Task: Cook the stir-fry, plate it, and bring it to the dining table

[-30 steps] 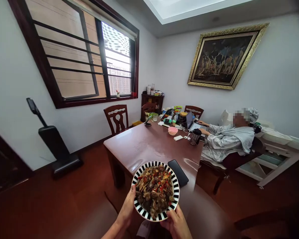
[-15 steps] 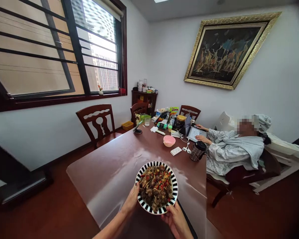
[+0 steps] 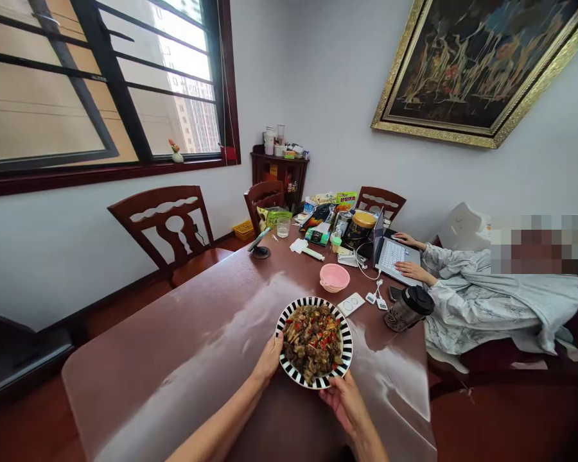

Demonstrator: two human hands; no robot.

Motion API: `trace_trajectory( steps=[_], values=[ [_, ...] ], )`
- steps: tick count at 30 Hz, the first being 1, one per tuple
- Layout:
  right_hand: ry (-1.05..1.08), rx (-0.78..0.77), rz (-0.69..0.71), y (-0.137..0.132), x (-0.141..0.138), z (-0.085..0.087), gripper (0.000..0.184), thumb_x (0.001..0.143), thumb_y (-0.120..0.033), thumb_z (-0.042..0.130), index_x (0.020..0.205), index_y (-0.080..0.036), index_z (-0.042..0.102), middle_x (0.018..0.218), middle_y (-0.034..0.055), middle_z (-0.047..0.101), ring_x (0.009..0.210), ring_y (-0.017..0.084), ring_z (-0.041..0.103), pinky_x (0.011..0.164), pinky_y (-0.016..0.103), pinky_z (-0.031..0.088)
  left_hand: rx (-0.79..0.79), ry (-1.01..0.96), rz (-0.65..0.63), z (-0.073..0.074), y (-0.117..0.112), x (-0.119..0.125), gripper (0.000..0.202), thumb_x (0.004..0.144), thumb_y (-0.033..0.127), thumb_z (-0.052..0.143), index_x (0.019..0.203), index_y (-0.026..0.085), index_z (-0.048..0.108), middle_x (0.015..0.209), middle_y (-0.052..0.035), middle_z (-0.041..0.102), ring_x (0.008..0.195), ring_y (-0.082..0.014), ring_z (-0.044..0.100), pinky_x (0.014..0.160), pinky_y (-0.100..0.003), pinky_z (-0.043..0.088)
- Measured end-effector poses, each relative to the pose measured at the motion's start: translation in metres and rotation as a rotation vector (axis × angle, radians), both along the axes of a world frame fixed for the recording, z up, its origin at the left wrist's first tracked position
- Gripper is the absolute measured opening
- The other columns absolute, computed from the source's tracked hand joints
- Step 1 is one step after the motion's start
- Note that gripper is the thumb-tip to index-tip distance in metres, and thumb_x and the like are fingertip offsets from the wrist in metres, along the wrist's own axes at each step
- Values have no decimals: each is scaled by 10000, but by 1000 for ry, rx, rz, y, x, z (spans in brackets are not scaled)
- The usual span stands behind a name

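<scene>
Both my hands hold a black-and-white striped bowl point(image 3: 347, 350) heaped with a dark stir-fried dish with red pepper bits. My left hand point(image 3: 268, 360) grips its left rim, thumb on top. My right hand point(image 3: 344, 404) clasps the near rim from below. The bowl hovers over the middle of a long reddish-brown table point(image 3: 197, 359) with a glossy cover. Whether the bowl touches the tabletop I cannot tell.
Beyond the bowl lie a pink bowl point(image 3: 334, 277), a white remote point(image 3: 350, 304), a dark mug point(image 3: 407, 308) and a clutter of packets and jars. A seated person point(image 3: 486, 301) types on a laptop point(image 3: 390, 250) at right. Wooden chairs point(image 3: 166, 224) line the left side.
I have walked up to the table; the bowl now sits farther over its middle, nearer the pink bowl. Both hands keep their grip.
</scene>
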State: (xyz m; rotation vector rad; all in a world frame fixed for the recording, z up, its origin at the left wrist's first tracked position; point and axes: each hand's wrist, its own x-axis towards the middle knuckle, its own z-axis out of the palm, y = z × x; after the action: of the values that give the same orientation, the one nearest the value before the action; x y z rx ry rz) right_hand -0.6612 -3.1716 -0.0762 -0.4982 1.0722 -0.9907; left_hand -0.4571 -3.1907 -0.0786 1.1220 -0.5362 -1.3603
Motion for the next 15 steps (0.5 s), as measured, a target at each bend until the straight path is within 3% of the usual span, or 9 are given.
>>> trace_trajectory(
  steps=[5, 8, 11, 13, 15],
  values=[
    [19, -1, 1, -12, 0, -6, 495, 521, -294, 778, 943, -232, 526, 816, -32, 666, 641, 120, 597, 631, 283, 479, -33, -154, -10, -11, -17, -3, 421, 822, 475, 577, 1084, 153, 644, 1173, -111, 665, 1220, -266, 515, 1089, -394, 329],
    [19, -18, 23, -14, 6, -2, 519, 536, -311, 778, 974, -234, 509, 848, -21, 672, 693, 138, 624, 671, 302, 491, -38, -232, 10, -12, -24, -4, 412, 833, 497, 552, 1031, 149, 650, 1126, -109, 675, 1136, -251, 564, 1011, -356, 409],
    [99, -34, 67, -4, 0, 9, 639, 597, -408, 760, 1137, -229, 471, 917, 32, 676, 766, 188, 654, 711, 351, 499, 4, -291, 47, -8, -19, 0, 458, 860, 550, 468, 1060, 160, 600, 940, -79, 690, 829, -200, 641, 699, -288, 519],
    [307, -81, 50, 14, -17, 15, 780, 623, -501, 721, 1271, -212, 397, 931, 58, 658, 789, 221, 652, 705, 373, 495, 56, -318, 77, -6, -2, 6, 484, 876, 567, 403, 1134, 177, 530, 827, -34, 658, 582, -131, 575, 475, -213, 426],
    [530, -125, -12, 41, -43, 18, 888, 606, -547, 709, 1338, -200, 345, 944, 57, 622, 811, 232, 625, 734, 387, 482, 99, -330, 68, -5, 29, 8, 464, 877, 544, 397, 1165, 194, 495, 778, 1, 625, 472, -82, 480, 397, -169, 312]
  ],
)
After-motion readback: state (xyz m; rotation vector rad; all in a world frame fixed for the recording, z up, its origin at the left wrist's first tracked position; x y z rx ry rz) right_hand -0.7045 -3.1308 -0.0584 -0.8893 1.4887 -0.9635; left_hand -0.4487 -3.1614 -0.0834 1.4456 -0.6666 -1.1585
